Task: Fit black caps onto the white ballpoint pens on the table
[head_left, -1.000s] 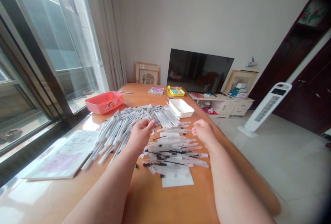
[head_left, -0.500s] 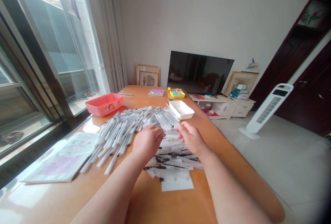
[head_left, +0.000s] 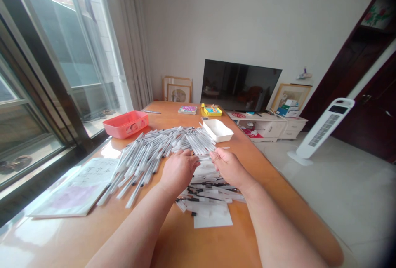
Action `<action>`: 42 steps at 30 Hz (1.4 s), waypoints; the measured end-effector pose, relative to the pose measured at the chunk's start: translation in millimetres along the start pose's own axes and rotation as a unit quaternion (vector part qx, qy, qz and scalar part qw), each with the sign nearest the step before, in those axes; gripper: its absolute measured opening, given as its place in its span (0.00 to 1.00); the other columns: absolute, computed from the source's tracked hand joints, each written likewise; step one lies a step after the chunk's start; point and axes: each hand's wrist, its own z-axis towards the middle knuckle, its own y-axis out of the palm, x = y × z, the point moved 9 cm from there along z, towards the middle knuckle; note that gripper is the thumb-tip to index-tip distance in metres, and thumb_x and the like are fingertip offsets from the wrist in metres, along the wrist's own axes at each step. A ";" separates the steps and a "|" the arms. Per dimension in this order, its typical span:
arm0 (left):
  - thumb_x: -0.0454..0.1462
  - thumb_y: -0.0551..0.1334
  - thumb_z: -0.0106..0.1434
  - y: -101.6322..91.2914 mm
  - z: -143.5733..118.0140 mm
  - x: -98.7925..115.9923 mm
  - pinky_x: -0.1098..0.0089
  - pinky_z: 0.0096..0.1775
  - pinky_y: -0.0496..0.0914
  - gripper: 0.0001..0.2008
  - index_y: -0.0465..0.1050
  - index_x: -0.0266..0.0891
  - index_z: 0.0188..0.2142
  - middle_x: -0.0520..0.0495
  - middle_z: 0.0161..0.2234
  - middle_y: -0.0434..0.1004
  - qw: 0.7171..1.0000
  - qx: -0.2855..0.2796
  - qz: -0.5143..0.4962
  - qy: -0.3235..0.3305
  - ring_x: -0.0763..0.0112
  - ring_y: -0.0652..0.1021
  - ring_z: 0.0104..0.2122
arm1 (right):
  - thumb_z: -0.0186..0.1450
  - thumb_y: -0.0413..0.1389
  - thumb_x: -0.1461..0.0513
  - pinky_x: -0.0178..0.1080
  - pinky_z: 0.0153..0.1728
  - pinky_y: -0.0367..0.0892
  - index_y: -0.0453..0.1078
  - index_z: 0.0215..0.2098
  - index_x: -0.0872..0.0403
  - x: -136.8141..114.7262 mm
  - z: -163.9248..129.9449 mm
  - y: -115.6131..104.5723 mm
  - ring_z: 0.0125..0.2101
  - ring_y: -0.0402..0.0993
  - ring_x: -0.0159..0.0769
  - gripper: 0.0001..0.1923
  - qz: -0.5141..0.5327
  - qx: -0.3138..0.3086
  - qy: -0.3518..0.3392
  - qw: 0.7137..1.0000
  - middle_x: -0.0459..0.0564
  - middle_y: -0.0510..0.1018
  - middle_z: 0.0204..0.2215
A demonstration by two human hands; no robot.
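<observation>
From where I stand, the job looks well under way but far from over. A big fanned heap of slim, clear plastic pens with black ends point(head_left: 142, 161) covers the far and left part of the brown wooden bench point(head_left: 201, 249), and I take those to be the ones dealt with. Nearer the person lies a smaller scatter of loose whitish tubes and little black plastic bits point(head_left: 202, 198) on a white sheet of paper point(head_left: 213, 221) — what is left, I would judge.

One thin, pale pen piece point(head_left: 204, 158) sits between the two hands, just above that scatter. The left hand point(head_left: 180, 170) has its fingers curled tight, apparently gripping one end. The right hand point(head_left: 228, 164) has its fingers pinched together at the other end — whether they grip it too is too small to make out. Beyond the heap, a shallow white plastic tray point(head_left: 223, 138) stands on the bench.
</observation>
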 end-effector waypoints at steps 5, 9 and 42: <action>0.42 0.59 0.69 3.4 -0.3 1.1 0.64 0.38 0.64 0.12 0.82 0.46 0.40 0.42 0.35 0.77 1.000 -0.007 -0.012 0.016 0.58 0.74 0.37 | 0.71 0.50 0.45 0.33 0.24 0.59 0.63 0.28 0.51 5.5 0.2 -2.5 0.23 0.65 0.31 0.22 -0.018 0.003 0.010 1.000 0.43 0.72 0.23; 0.42 0.59 0.69 -4.0 -1.1 -0.4 0.64 0.39 0.65 0.12 0.81 0.47 0.44 0.42 0.36 0.77 1.000 0.025 -0.018 0.003 0.58 0.74 0.39 | 0.69 0.52 0.45 0.34 0.23 0.61 0.65 0.30 0.51 9.3 0.8 -3.9 0.22 0.68 0.32 0.20 0.005 0.012 0.033 0.999 0.44 0.74 0.23; 0.42 0.67 0.66 48.6 -4.0 -34.5 0.75 0.35 0.77 0.12 0.77 0.33 0.40 0.41 0.31 0.82 0.550 0.043 -0.791 -0.264 0.73 0.82 0.29 | 0.67 0.56 0.43 0.31 0.19 0.61 0.66 0.33 0.53 1.3 -1.3 24.0 0.20 0.67 0.28 0.23 0.185 0.000 0.063 0.981 0.45 0.75 0.26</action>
